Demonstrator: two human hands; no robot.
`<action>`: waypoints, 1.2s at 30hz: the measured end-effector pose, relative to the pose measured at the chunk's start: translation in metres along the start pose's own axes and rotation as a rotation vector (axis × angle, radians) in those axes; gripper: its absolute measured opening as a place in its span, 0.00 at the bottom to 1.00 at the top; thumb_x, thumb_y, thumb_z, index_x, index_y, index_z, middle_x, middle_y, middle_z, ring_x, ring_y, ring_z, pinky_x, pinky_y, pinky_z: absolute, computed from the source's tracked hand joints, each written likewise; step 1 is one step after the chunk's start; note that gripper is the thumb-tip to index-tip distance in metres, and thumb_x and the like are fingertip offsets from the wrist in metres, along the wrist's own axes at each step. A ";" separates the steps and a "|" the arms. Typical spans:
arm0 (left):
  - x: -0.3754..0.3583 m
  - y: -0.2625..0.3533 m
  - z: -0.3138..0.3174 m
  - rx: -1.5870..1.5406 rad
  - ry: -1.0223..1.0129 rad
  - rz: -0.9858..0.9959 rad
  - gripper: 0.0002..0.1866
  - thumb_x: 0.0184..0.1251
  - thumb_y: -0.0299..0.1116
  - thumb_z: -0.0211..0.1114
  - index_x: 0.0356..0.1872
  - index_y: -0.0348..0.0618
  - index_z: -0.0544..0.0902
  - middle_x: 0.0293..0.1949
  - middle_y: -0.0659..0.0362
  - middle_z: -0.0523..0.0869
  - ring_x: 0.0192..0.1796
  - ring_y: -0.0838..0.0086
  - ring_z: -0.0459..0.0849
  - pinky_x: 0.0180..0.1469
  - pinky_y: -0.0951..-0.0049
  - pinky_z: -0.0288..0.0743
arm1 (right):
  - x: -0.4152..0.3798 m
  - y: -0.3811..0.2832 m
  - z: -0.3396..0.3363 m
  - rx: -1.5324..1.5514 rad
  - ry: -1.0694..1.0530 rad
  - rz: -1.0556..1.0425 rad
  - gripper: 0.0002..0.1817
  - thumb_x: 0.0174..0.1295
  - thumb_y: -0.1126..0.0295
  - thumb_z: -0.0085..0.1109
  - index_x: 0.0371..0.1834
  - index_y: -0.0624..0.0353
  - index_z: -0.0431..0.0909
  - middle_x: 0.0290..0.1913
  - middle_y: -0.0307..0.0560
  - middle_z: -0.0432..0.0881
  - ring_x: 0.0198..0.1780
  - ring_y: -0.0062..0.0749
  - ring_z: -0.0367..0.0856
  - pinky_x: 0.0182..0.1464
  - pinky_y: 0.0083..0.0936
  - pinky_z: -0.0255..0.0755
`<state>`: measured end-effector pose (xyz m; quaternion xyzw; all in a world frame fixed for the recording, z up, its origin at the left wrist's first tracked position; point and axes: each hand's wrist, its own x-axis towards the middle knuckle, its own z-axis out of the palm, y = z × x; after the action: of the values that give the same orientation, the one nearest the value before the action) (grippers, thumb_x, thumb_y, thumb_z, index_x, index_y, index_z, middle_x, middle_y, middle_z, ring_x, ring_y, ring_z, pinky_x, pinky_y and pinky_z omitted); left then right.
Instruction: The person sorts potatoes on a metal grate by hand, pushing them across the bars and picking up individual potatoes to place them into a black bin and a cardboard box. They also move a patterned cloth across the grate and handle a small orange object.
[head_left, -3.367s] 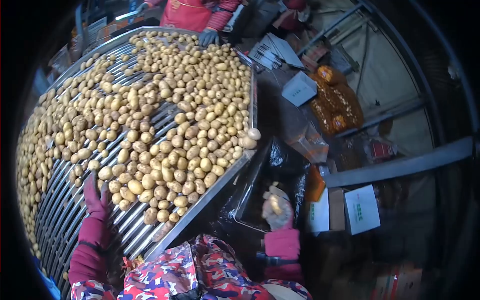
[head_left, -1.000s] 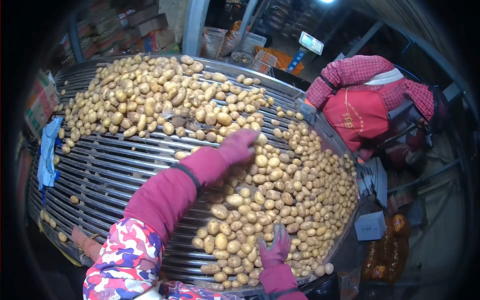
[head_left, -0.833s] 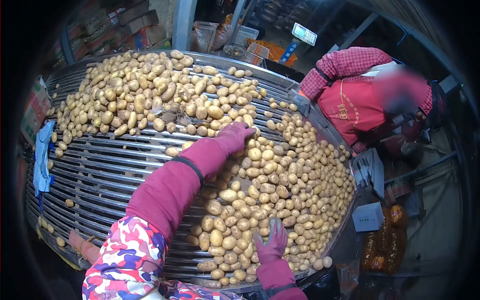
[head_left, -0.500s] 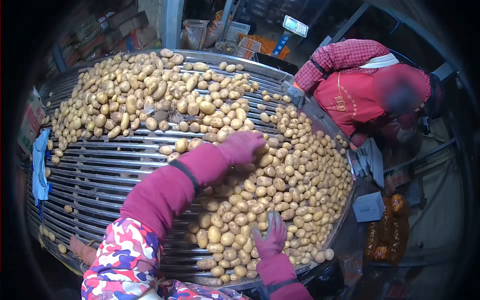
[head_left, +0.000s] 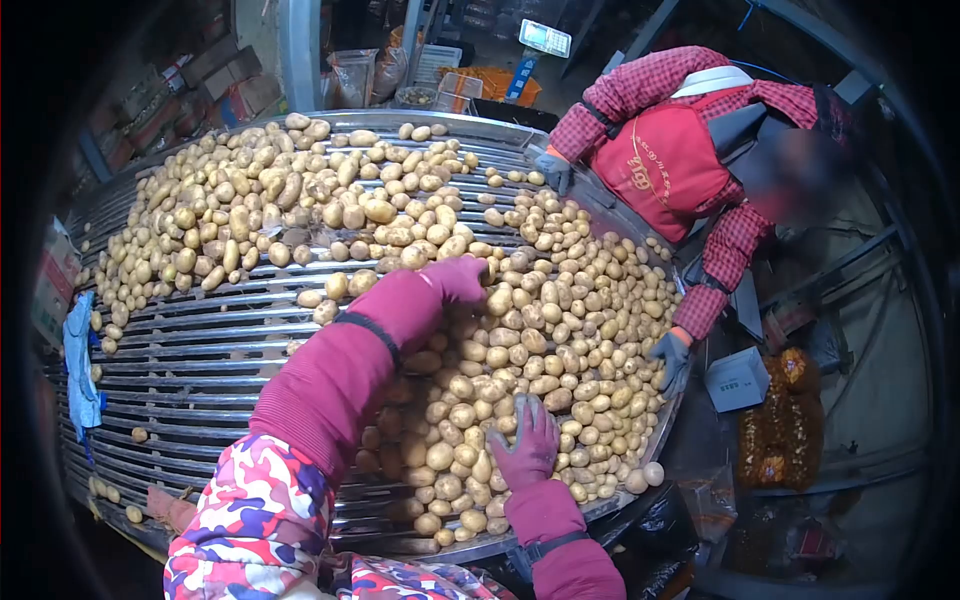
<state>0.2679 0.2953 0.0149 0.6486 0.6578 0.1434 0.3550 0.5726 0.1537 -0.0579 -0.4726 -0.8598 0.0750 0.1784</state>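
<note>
Many potatoes point(head_left: 560, 320) lie heaped on a slatted metal sorting table point(head_left: 200, 340). My left hand point(head_left: 460, 281), in a pink glove, reaches across to the inner side of the right-hand heap, touching potatoes; its fingers point down and are mostly hidden. Nearer to me, my right hand point(head_left: 527, 445) rests palm down on the heap, its gloved fingers spread and nothing held in them. A second heap of potatoes point(head_left: 260, 200) covers the far left slats.
A co-worker in a red apron point(head_left: 660, 170) stands at the right, gloved hands on the table's rim. A white box point(head_left: 737, 380) and a net sack point(head_left: 780, 430) are beside the rim. Blue cloth point(head_left: 82, 365) hangs at the left edge. A scale display point(head_left: 545, 39) stands behind.
My left hand has drawn slightly back toward me, still at the potatoes. The co-worker has turned toward the table and brought one hand onto its right edge. The view has shifted a little.
</note>
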 end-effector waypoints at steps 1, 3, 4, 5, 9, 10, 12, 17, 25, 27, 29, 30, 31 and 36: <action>-0.022 0.006 0.003 0.010 -0.093 -0.026 0.28 0.49 0.44 0.72 0.53 0.44 0.83 0.48 0.46 0.87 0.51 0.54 0.86 0.50 0.61 0.81 | 0.000 0.000 0.000 -0.009 -0.010 0.006 0.43 0.54 0.46 0.70 0.71 0.53 0.69 0.70 0.52 0.70 0.70 0.48 0.67 0.74 0.47 0.57; -0.070 0.020 0.019 -0.174 -0.189 0.102 0.25 0.49 0.37 0.70 0.52 0.43 0.83 0.47 0.50 0.86 0.50 0.55 0.86 0.49 0.59 0.81 | -0.001 0.002 0.005 -0.019 0.005 0.005 0.43 0.53 0.46 0.70 0.71 0.55 0.70 0.70 0.53 0.70 0.70 0.50 0.67 0.73 0.48 0.57; -0.084 0.014 0.035 0.036 0.008 0.246 0.24 0.51 0.35 0.70 0.52 0.41 0.83 0.53 0.50 0.85 0.54 0.58 0.85 0.53 0.60 0.80 | -0.002 0.003 0.006 -0.009 0.017 -0.010 0.43 0.53 0.46 0.70 0.71 0.55 0.70 0.70 0.54 0.70 0.70 0.50 0.67 0.73 0.48 0.57; -0.103 0.018 0.041 0.107 0.055 0.225 0.27 0.52 0.36 0.69 0.56 0.41 0.81 0.56 0.52 0.83 0.56 0.63 0.84 0.56 0.61 0.79 | -0.002 0.004 0.005 -0.005 0.027 -0.020 0.43 0.53 0.46 0.70 0.70 0.56 0.70 0.70 0.54 0.70 0.70 0.50 0.68 0.73 0.49 0.57; -0.168 0.005 0.077 -1.288 0.051 0.091 0.28 0.58 0.30 0.64 0.64 0.42 0.77 0.58 0.52 0.82 0.52 0.66 0.84 0.51 0.66 0.80 | -0.004 0.007 0.008 0.010 0.047 -0.032 0.43 0.53 0.47 0.70 0.71 0.55 0.70 0.71 0.55 0.70 0.70 0.51 0.67 0.73 0.49 0.57; -0.191 0.000 0.080 -1.726 -0.106 -0.010 0.31 0.61 0.29 0.62 0.68 0.41 0.72 0.62 0.51 0.80 0.48 0.65 0.85 0.47 0.69 0.82 | -0.004 0.006 0.009 0.002 0.040 -0.021 0.43 0.53 0.47 0.71 0.72 0.55 0.69 0.71 0.55 0.70 0.71 0.52 0.67 0.73 0.49 0.57; -0.207 -0.015 0.101 -1.980 -0.110 0.105 0.36 0.69 0.39 0.63 0.76 0.44 0.62 0.64 0.51 0.78 0.51 0.56 0.87 0.46 0.63 0.86 | -0.003 0.009 0.013 -0.009 0.016 -0.009 0.44 0.54 0.48 0.71 0.73 0.52 0.67 0.71 0.55 0.69 0.71 0.52 0.67 0.73 0.49 0.57; -0.245 0.003 0.107 -2.287 -0.151 0.161 0.44 0.70 0.64 0.59 0.77 0.47 0.61 0.68 0.47 0.74 0.67 0.43 0.76 0.63 0.48 0.80 | -0.004 0.017 0.016 -0.028 -0.004 -0.041 0.45 0.56 0.48 0.69 0.76 0.49 0.63 0.73 0.54 0.66 0.72 0.51 0.66 0.74 0.49 0.57; -0.265 0.013 0.128 -2.399 -0.143 0.137 0.49 0.66 0.69 0.59 0.78 0.46 0.58 0.70 0.44 0.69 0.70 0.43 0.72 0.71 0.46 0.70 | -0.003 -0.038 -0.041 0.482 -0.055 0.219 0.40 0.58 0.68 0.70 0.74 0.61 0.65 0.73 0.58 0.65 0.74 0.46 0.66 0.74 0.37 0.63; -0.268 0.017 0.136 -2.362 -0.163 0.123 0.49 0.66 0.70 0.58 0.78 0.46 0.57 0.71 0.44 0.68 0.70 0.44 0.71 0.71 0.46 0.70 | -0.025 -0.066 -0.039 0.528 0.152 -0.111 0.39 0.60 0.70 0.67 0.76 0.60 0.63 0.76 0.59 0.63 0.75 0.51 0.65 0.72 0.41 0.67; -0.268 0.023 0.141 -2.281 -0.176 0.122 0.51 0.66 0.71 0.57 0.79 0.47 0.55 0.72 0.46 0.67 0.71 0.48 0.71 0.70 0.46 0.70 | -0.029 -0.099 -0.054 0.449 0.090 -0.261 0.39 0.57 0.73 0.65 0.75 0.58 0.65 0.75 0.59 0.65 0.75 0.52 0.66 0.71 0.39 0.68; -0.267 0.031 0.142 -2.272 -0.230 0.149 0.50 0.66 0.72 0.55 0.79 0.47 0.54 0.73 0.47 0.67 0.72 0.52 0.72 0.69 0.48 0.72 | -0.036 -0.101 -0.044 0.526 -0.046 -0.179 0.38 0.54 0.75 0.63 0.74 0.55 0.68 0.75 0.60 0.65 0.75 0.53 0.66 0.70 0.39 0.69; -0.268 0.037 0.147 -2.179 -0.309 0.210 0.48 0.68 0.71 0.52 0.78 0.47 0.56 0.73 0.48 0.68 0.71 0.56 0.74 0.68 0.51 0.75 | -0.035 -0.096 -0.036 0.519 -0.110 -0.230 0.38 0.52 0.76 0.62 0.72 0.54 0.70 0.75 0.61 0.64 0.74 0.53 0.67 0.69 0.37 0.71; -0.255 0.036 0.167 -2.181 -0.635 0.122 0.47 0.68 0.71 0.52 0.77 0.46 0.56 0.70 0.46 0.71 0.63 0.53 0.82 0.64 0.50 0.78 | -0.035 -0.068 -0.038 0.925 -0.104 0.324 0.29 0.65 0.72 0.61 0.71 0.55 0.70 0.63 0.49 0.77 0.61 0.36 0.79 0.58 0.27 0.78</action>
<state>0.3797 0.0107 -0.0082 0.0317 0.0299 0.4855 0.8732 0.5506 0.0853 -0.0106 -0.4673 -0.6596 0.4991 0.3122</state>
